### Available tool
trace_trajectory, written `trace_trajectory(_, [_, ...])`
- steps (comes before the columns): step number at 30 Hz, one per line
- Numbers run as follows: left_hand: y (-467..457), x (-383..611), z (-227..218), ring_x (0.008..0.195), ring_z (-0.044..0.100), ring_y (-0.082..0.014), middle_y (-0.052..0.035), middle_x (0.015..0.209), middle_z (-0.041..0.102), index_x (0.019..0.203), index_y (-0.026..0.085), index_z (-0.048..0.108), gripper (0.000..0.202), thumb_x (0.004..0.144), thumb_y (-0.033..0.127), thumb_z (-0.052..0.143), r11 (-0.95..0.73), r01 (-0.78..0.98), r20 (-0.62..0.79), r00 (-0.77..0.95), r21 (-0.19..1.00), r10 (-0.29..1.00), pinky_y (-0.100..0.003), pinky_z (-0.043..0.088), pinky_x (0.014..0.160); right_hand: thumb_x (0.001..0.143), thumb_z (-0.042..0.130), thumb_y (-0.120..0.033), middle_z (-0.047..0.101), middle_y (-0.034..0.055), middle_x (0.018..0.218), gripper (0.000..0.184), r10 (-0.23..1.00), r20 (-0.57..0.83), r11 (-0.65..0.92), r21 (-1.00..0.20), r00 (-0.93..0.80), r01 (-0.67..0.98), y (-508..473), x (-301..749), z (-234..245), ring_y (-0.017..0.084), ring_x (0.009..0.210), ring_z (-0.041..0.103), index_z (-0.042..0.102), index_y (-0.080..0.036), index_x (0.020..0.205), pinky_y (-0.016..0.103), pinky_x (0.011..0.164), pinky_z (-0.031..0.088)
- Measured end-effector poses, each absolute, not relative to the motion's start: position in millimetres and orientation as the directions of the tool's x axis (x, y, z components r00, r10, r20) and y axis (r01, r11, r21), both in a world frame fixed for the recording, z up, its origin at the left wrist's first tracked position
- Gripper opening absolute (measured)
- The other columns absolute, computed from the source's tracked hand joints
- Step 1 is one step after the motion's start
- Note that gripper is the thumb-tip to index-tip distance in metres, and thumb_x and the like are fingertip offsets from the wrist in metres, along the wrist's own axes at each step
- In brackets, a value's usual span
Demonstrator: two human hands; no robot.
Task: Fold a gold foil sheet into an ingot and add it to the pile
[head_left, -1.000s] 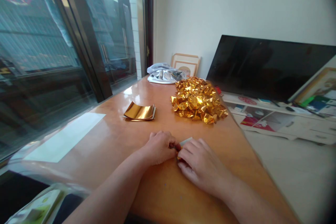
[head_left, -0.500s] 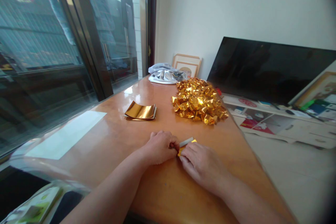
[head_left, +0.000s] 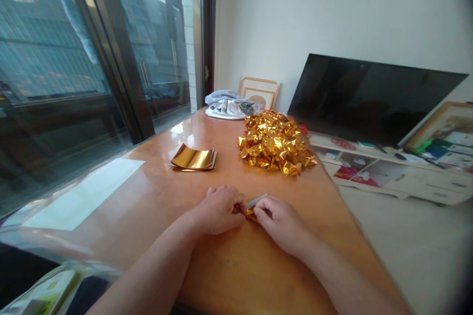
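Observation:
Between my two hands, low over the wooden table [head_left: 225, 275], is a small sheet of gold foil paper [head_left: 251, 213] with a pale grey strip showing along its far side. My left hand [head_left: 222, 210] pinches its left end, the fingers curled. On its right end, my right hand [head_left: 278, 219] closes thumb and fingertips; part of the paper is hidden under them. Beyond my left hand lies a stack of gold foil sheets [head_left: 194, 158], slightly curled. A heap of folded gold foil pieces [head_left: 277, 145] sits farther off to the right.
A white sheet [head_left: 84, 194] lies at the table's left side. Bundled grey-white cloth [head_left: 229, 106] rests at the far end, before leaning picture frames [head_left: 259, 91]. To the right stand a television [head_left: 369, 96] and a low white cabinet [head_left: 402, 177]. A glass door is on the left.
My right fingers have drawn into a tighter pinch on the foil paper, and less bright gold shows. The whole view has shifted slightly, so things appear a little farther left.

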State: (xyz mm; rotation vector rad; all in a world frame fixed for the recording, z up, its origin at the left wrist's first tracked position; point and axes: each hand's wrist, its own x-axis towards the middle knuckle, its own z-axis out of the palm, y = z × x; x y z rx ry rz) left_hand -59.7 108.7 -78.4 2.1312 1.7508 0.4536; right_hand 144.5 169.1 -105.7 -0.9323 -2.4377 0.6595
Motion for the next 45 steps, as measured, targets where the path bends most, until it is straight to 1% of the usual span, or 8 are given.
trace_trajectory(3, [109, -59, -77, 0.093, 0.059, -0.0228, 0.0003, 0.091, 0.069, 0.085, 0.028, 0.073, 0.016, 0.077, 0.026, 0.059, -0.168, 0.876, 0.024, 0.176, 0.452, 0.984, -0.033, 0.037, 0.08, 0.092, 0.053, -0.021, 0.062, -0.0018, 0.075, 0.02, 0.71, 0.204, 0.624, -0.624, -0.674, 0.47, 169, 145, -103, 0.014, 0.071, 0.055, 0.053, -0.021, 0.071, 0.025, 0.063, 0.035])
trace_trajectory(5, [109, -59, -77, 0.092, 0.059, -0.0223, 0.0002, 0.091, 0.069, 0.084, 0.028, 0.072, 0.016, 0.078, 0.026, 0.058, -0.163, 0.88, 0.019, 0.173, 0.446, 0.985, -0.032, 0.037, 0.079, 0.09, 0.055, -0.023, 0.062, -0.0021, 0.074, 0.018, 0.715, 0.176, 0.609, -0.633, -0.677, 0.478, 169, 146, -101, 0.013, 0.069, 0.056, 0.055, -0.021, 0.072, 0.025, 0.061, 0.034])
trace_trajectory(10, [109, -58, -78, 0.091, 0.059, -0.0224, -0.0007, 0.091, 0.069, 0.084, 0.027, 0.073, 0.016, 0.078, 0.026, 0.058, -0.143, 0.883, 0.006, 0.157, 0.447, 0.988, -0.032, 0.038, 0.08, 0.086, 0.059, -0.023, 0.065, -0.0014, 0.076, 0.015, 0.737, 0.161, 0.602, -0.599, -0.657, 0.528, 169, 147, -101, 0.013, 0.068, 0.056, 0.059, -0.021, 0.071, 0.025, 0.06, 0.034])
trace_trajectory(16, [107, -58, -79, 0.092, 0.058, -0.0239, -0.0019, 0.089, 0.067, 0.078, 0.027, 0.074, 0.019, 0.074, 0.021, 0.056, -0.102, 0.894, 0.035, 0.096, 0.436, 0.995, -0.034, 0.038, 0.081, 0.088, 0.057, -0.023, 0.066, -0.0009, 0.078, 0.016, 0.758, 0.153, 0.585, -0.59, -0.634, 0.557, 171, 146, -105, 0.014, 0.07, 0.058, 0.061, -0.021, 0.073, 0.025, 0.062, 0.035])
trace_trajectory(20, [106, -59, -80, 0.091, 0.058, -0.0237, -0.0024, 0.087, 0.066, 0.078, 0.028, 0.074, 0.021, 0.075, 0.019, 0.055, -0.087, 0.896, 0.036, 0.079, 0.436, 0.996, -0.035, 0.038, 0.081, 0.09, 0.057, -0.026, 0.066, -0.0009, 0.077, 0.018, 0.765, 0.158, 0.586, -0.572, -0.624, 0.573, 171, 144, -105, 0.014, 0.07, 0.057, 0.059, -0.021, 0.072, 0.025, 0.062, 0.034])
trace_trajectory(24, [108, -59, -83, 0.09, 0.058, -0.0229, -0.0027, 0.087, 0.066, 0.076, 0.026, 0.072, 0.02, 0.078, 0.022, 0.053, -0.088, 0.9, 0.048, 0.075, 0.426, 0.996, -0.034, 0.037, 0.08, 0.091, 0.057, -0.027, 0.066, -0.0017, 0.073, 0.02, 0.786, 0.144, 0.566, -0.561, -0.602, 0.604, 170, 142, -105, 0.013, 0.067, 0.055, 0.058, -0.021, 0.072, 0.024, 0.06, 0.031])
trace_trajectory(30, [109, -58, -90, 0.086, 0.057, -0.0221, -0.0029, 0.084, 0.065, 0.071, 0.022, 0.067, 0.021, 0.084, 0.029, 0.052, -0.047, 0.918, 0.055, 0.028, 0.394, 0.998, -0.035, 0.035, 0.077, 0.091, 0.057, -0.027, 0.066, -0.0014, 0.073, 0.018, 0.797, 0.15, 0.562, -0.536, -0.584, 0.63, 169, 140, -106, 0.014, 0.067, 0.055, 0.061, -0.022, 0.074, 0.025, 0.06, 0.03])
trace_trajectory(45, [109, -53, -90, 0.091, 0.058, -0.0246, -0.004, 0.089, 0.068, 0.073, 0.023, 0.067, 0.016, 0.083, 0.031, 0.057, -0.013, 0.922, 0.048, -0.006, 0.386, 0.999, -0.035, 0.035, 0.077, 0.09, 0.06, -0.029, 0.064, -0.0012, 0.07, 0.02, 0.83, 0.154, 0.533, -0.505, -0.536, 0.679, 168, 135, -105, 0.015, 0.065, 0.054, 0.06, -0.022, 0.072, 0.026, 0.056, 0.024])
